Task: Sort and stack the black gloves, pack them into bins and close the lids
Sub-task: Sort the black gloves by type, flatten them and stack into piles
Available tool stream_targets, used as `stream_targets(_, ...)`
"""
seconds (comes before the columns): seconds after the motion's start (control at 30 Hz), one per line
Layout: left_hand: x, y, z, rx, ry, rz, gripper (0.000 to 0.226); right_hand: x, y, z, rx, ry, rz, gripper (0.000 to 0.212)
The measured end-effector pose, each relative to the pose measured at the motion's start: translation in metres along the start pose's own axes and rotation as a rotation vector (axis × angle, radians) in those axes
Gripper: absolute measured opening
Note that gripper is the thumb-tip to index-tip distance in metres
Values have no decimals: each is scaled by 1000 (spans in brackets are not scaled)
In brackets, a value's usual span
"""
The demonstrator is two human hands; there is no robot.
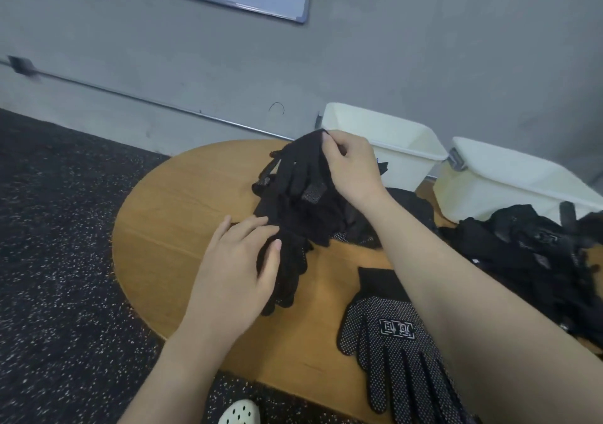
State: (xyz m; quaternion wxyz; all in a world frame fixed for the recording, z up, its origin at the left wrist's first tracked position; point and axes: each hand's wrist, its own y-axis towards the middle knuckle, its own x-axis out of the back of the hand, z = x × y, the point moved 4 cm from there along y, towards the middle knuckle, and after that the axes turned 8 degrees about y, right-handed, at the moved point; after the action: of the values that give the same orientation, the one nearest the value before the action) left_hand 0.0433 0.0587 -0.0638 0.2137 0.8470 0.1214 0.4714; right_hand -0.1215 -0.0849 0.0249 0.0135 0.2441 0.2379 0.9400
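A: Start at the counter's [169, 227] left edge. What is the left hand [235, 270] doing?

B: It lies on a dark glove [287, 273] near the middle of the counter, thumb and fingers [251, 224] closed loosely around its cuff end. My guess is that it pins that glove flat so the pile does not drag along.

A: And the tangle just beyond it?

B: That is a bunch of gloves [300, 175] lifted off the wood. The right hand [352, 169] pinches the top of it, fingertips [329, 139] pressed together on the fabric, and the glove ends hang down. Probably it is being pulled free to see which glove is which.

A: Anything sorted yet?

B: One dotted glove [391, 338] lies flat, palm up, at the near edge, partly under the right forearm. It looks like the start of a stack.

A: Further right?

B: A loose heap of black gloves [522, 254] covers the counter's right side. Behind, along the far edge, stand two white bins [404, 149], the second white bin [509, 188] to the right. Both are open, with no lids on; I see no gloves inside, though their floors are hidden. Packing looks some way off.
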Motion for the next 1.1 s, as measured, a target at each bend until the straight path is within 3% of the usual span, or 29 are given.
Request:
stream_targets(0.4,-2,-23,-81,72,-472,-254,22,111,-111,42,-28,202,-45,35)
stream_targets(0.47,-17,-22,-84,216,-688,-123,26,125,-134,36,-65,257,-79,33)
stream_targets(0.57,-44,-23,-97,564,-1168,224,47,136,-166,22,-93,302,-102,31)
stream_targets(0.67,-57,-28,-111,705,-1293,568,77,138,-189,3,-110,327,-79,30)
stream_targets(0.73,-60,-31,-115,708,-1302,711,81,137,-200,-8,-114,320,-40,31)
stream_targets(0.93,-71,-24,-129,585,-1193,794,44,140,-216,-38,-93,242,165,31)
stream_targets(1.1,-83,-20,-137,460,-1133,656,27,146,-216,-56,-107,227,168,24)
